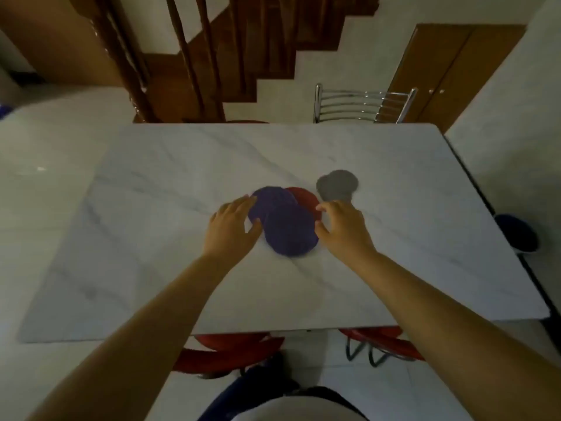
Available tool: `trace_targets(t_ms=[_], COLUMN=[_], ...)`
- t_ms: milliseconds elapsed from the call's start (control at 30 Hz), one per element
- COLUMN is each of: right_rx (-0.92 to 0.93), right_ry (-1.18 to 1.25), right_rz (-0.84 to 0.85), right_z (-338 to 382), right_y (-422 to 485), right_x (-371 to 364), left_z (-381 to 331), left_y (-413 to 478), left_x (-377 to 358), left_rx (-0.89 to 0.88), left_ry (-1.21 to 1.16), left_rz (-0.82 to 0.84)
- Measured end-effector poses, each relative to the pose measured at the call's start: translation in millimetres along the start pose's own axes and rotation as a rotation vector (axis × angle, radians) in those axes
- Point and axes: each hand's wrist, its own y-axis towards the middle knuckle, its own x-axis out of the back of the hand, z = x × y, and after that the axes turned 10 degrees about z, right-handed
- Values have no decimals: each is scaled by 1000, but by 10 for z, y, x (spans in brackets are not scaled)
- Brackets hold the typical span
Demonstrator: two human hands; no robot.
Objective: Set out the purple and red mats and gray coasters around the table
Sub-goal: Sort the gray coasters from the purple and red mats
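Surface [151, 268]: pale, marble-patterned, rectangular, standing before a wooden staircase [243, 56], with a metal-backed chair [361, 104] waiting at its 12 o'clock edge and red chairs [230, 350] tucked in at 6 o'clock. Stock, all still lying bunched at the centre: nearer purple mat [291, 232] overlapping a farther purple mat [270, 202], both partly covering a red mat [303, 199] that is showing at the pile's 1 o'clock; gray coasters [337, 185], apparently stacked or overlapping, sitting just beside the pile at 2 o'clock, count uncertain. Left hand [230, 229]: lying at the pile's 9 o'clock, fingers straight, tips touching the farther purple mat's rim, grasping nothing. Right hand [346, 229]: hovering at 3 o'clock, fingers spread and loosely bent, tips meeting the rims of the red and nearer purple mats; no mat is seen clasped. Handling, by judgement: round, thin, light, probably soft and floppy rather than stiff, not fragile, likely sliding easily on the smooth top. Best purchase is looking to be a pinch at a free rim, or a flat palm dragging one mat clear of the overlap.
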Motion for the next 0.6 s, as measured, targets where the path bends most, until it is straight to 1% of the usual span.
trace_targets(t_ms=[100, 200, 333, 400, 467, 533, 600], right_rx=[-133, -284, -434, -476, -507, -512, -503], right_ry=[-18, -9, -34, -28, 5, 23, 68], right_rz=[87, 218, 343, 376, 413, 465, 469], right_z=[-117, -229, -375, -443, -498, -521, -514], right_y=[128, 245, 416, 503, 591, 648, 654], right_x=[-243, -471, -685, -766, -829, -890, -953], left_z=[125, 227, 275, 259, 240, 220, 176], left_y=[145, 272, 402, 416, 446, 492, 507], left_x=[-226, -513, -832, -966, -1067, -1128, -1156], left_rx=[66, 172, 338, 393, 410, 430, 461], left_ry=[-121, -242, -410, -489, -596, -687, -772], left_rz=[105, 253, 380, 393, 386, 377, 339])
